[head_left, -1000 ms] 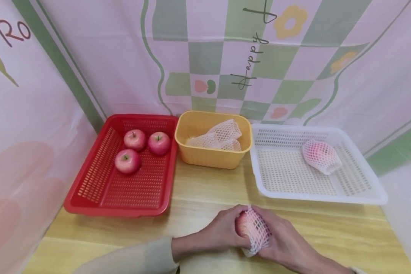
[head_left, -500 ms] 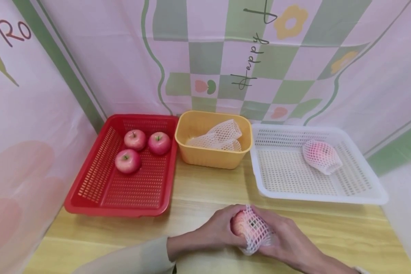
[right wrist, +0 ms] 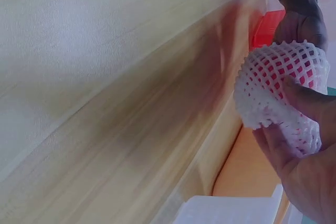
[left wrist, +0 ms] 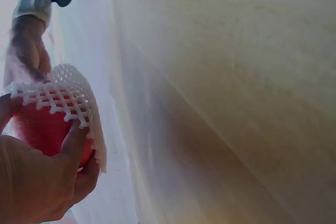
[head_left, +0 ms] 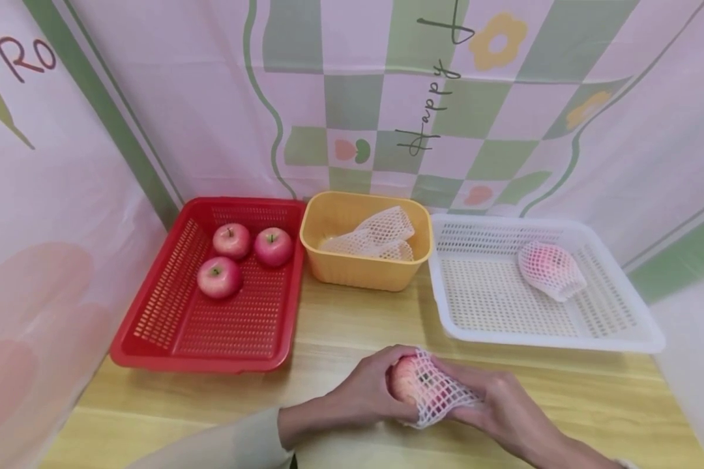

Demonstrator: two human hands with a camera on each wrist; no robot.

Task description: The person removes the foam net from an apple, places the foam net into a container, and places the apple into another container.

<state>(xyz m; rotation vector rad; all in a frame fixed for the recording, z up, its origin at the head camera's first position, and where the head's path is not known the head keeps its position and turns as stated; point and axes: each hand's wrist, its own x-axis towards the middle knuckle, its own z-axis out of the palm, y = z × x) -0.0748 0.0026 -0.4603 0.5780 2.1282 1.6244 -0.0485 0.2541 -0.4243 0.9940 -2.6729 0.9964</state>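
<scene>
- Left hand [head_left: 365, 391]: grip curled round an apple [head_left: 403, 380].
- Right hand [head_left: 503, 407]: grip clamped on the net [head_left: 440, 396] partly covering it.
- Red basket [head_left: 229, 333]: three more apples [head_left: 219, 279].

The red basket [head_left: 229, 332] looks glossy plastic, the netting [head_left: 437, 396] matt foam, the table [head_left: 352, 319] wood-grained.

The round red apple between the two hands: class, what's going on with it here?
A person's left hand holds a round red apple, while the right hand grips the white foam-net sleeve that partly covers it. Three bare red apples lie in a red plastic basket, more white netting in a yellow plastic tub, and one netted apple in a white plastic basket.
</scene>
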